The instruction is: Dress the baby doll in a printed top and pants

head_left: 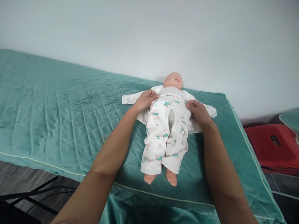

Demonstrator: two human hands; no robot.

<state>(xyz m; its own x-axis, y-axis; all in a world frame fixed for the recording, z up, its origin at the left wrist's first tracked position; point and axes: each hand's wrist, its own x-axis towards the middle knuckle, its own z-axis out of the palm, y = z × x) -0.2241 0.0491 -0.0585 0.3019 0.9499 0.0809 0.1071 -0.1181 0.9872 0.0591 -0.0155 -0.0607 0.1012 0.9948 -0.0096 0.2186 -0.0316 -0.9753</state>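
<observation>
— What is found at the centre?

— A doll [173,81], laid on its back with its feet [171,178] towards the camera. Its legs are covered by printed trousers [155,133], a split gaping at the crotch. A white top [130,99] is spread beneath it, a sleeve stretched out at each side. Whether the sleeves are filled by arms cannot be told.

— How is the cloth held?

— At the doll's right side, the trousers' top edge is pinched by the left hand [147,99]; at the doll's left side, by the right hand [197,111]. In each, thumb and fingers are brought together on the fabric.

— What could go wrong?

— If one side were pulled harder, the waist could be left crooked or the doll rolled. The split might be strained wider by a sharp tug, and the top's loose flaps could be caught if snagged by the fingers.

— And farther out?

— The doll is carried by a green quilted cover [70,112]. Behind its head a pale wall [116,37] is seen; well beyond its left side, a red object [261,144].
</observation>
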